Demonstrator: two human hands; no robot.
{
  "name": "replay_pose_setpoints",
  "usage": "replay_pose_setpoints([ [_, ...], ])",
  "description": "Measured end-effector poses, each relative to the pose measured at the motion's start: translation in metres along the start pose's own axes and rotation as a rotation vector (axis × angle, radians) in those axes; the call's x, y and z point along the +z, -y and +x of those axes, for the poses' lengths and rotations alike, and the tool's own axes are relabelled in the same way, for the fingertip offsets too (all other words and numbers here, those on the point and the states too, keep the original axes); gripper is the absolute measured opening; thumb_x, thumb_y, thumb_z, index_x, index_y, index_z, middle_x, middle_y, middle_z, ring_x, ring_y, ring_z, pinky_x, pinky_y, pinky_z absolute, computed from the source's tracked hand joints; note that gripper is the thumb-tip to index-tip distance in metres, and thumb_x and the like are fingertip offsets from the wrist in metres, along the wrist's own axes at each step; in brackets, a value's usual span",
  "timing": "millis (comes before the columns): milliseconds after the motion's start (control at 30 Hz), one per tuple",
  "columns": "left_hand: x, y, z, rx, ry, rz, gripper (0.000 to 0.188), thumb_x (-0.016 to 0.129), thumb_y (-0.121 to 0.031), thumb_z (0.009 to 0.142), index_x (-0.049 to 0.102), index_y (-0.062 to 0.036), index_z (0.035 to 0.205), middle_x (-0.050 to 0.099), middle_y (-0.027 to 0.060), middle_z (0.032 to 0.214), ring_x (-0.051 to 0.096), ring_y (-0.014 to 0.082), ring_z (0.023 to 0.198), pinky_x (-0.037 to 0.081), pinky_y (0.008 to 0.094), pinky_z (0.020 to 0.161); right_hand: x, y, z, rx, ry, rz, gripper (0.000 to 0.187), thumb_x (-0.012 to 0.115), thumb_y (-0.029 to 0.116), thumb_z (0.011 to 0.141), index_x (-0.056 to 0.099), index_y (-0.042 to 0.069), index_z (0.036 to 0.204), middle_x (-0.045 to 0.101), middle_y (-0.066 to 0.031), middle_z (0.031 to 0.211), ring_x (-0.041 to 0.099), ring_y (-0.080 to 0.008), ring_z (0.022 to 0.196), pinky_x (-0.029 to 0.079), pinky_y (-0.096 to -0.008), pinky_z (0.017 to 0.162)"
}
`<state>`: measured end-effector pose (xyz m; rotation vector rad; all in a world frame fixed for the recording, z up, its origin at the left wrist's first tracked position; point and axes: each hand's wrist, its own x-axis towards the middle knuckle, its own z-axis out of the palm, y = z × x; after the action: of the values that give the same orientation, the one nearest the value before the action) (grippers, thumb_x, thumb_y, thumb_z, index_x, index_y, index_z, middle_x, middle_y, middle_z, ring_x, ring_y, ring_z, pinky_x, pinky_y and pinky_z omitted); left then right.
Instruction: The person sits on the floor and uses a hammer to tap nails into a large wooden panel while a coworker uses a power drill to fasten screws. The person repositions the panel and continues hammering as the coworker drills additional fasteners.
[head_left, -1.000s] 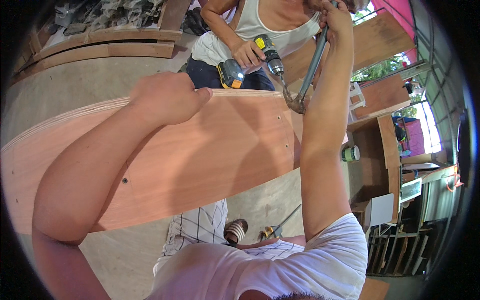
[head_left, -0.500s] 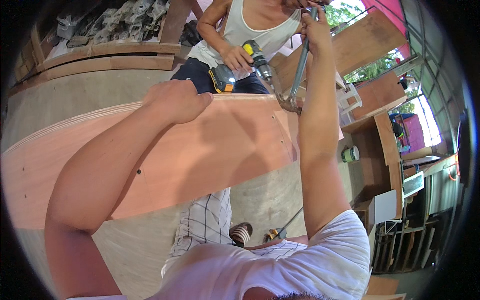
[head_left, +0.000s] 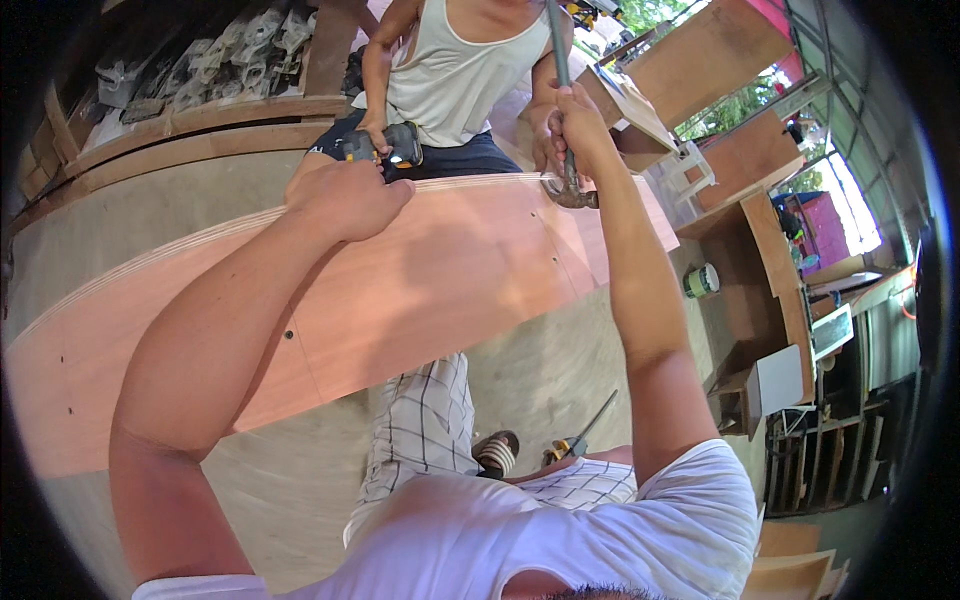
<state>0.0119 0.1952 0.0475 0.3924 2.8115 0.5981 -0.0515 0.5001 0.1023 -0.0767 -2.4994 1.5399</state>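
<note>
The top edge is cropping the hammer and the co-worker. The left hand is hiding its own fingers; the left forearm is covering some of the board.

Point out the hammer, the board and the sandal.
Hammer (head_left: 574, 198): head camera view, on its metal head.
Board (head_left: 455, 258): head camera view, on its bare broad face.
Sandal (head_left: 496, 455): head camera view, on its striped strap.

Hammer right of drill
</note>
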Motion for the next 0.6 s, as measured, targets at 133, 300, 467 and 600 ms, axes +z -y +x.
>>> replay_pose_setpoints([
  [133, -0.002, 0.001, -0.001, 0.025, 0.001, 0.005, 0.066, 0.042, -0.055, 0.099, 0.075, 0.0004, 0.114, 0.073, 0.0195, 0.118, 0.069, 0.035, 0.112, 0.052, 0.0453, 0.098, -0.009, 0.015, -0.021, 0.013, 0.159, -0.037, 0.035, 0.042, 0.036, 0.11, 0.05, 0.01, 0.13, 0.043, 0.002, 0.061, 0.039, -0.0099, 0.041, 0.033, -0.028, 0.037],
  [300, 0.002, 0.003, 0.0, 0.051, -0.007, 0.011, 0.066, 0.043, -0.056, 0.099, 0.076, -0.0002, 0.11, 0.073, 0.0211, 0.115, 0.069, 0.0363, 0.11, 0.052, 0.0456, 0.097, -0.065, 0.025, -0.086, 0.037, 0.179, -0.11, 0.033, 0.047, 0.04, 0.107, 0.057, 0.011, 0.118, 0.041, 0.0047, 0.062, 0.037, -0.0073, 0.043, 0.031, -0.0264, 0.038],
  [467, 0.005, 0.004, 0.001, -0.02, -0.039, -0.053, 0.064, 0.046, -0.056, 0.099, 0.075, 0.0006, 0.107, 0.072, 0.0228, 0.115, 0.068, 0.0394, 0.109, 0.052, 0.0476, 0.094, -0.174, 0.005, -0.162, -0.03, -0.024, -0.284, 0.022, 0.056, 0.031, 0.105, 0.059, 0.01, 0.109, 0.045, 0.0064, 0.068, 0.041, -0.0038, 0.053, 0.032, -0.023, 0.044],
  [600, 0.004, 0.005, 0.0, -0.035, -0.065, -0.027, 0.062, 0.049, -0.055, 0.099, 0.075, 0.0001, 0.107, 0.072, 0.024, 0.113, 0.068, 0.0412, 0.107, 0.052, 0.0483, 0.092, -0.278, -0.065, -0.228, 0.066, -0.179, -0.332, 0.015, 0.052, 0.023, 0.106, 0.053, 0.007, 0.105, 0.05, 0.0008, 0.07, 0.051, -0.0106, 0.054, 0.043, -0.0263, 0.048],
])
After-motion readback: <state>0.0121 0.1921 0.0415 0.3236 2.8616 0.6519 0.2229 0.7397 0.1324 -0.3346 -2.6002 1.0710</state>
